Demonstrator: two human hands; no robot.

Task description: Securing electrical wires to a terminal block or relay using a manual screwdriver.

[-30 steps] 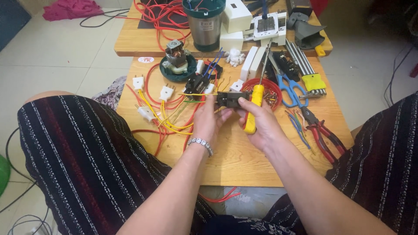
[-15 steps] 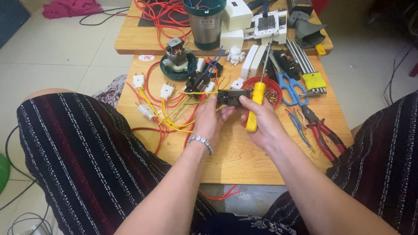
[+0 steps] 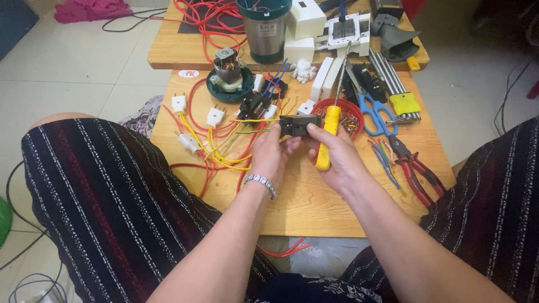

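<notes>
Above a low wooden table (image 3: 314, 207), both hands hold a small black electrical part (image 3: 297, 124) with yellow and red wires running off to the left. My left hand (image 3: 269, 154), with a beaded bracelet at the wrist, grips the part's left side. My right hand (image 3: 337, 160) pinches its right end and also holds a yellow-handled screwdriver (image 3: 325, 140), whose metal shaft points up and away. My knees in dark striped cloth flank the table.
On the table lie white plugs (image 3: 214, 116) on red and yellow wires, a small motor (image 3: 227, 76), a red dish of screws (image 3: 349, 112), blue scissors (image 3: 373, 115), red-handled pliers (image 3: 412, 168) and a steel cup (image 3: 266, 28). A second table behind holds white switch boxes.
Both hands have stayed together on the black part. The screwdriver has tilted slightly, its handle now lower in my right hand.
</notes>
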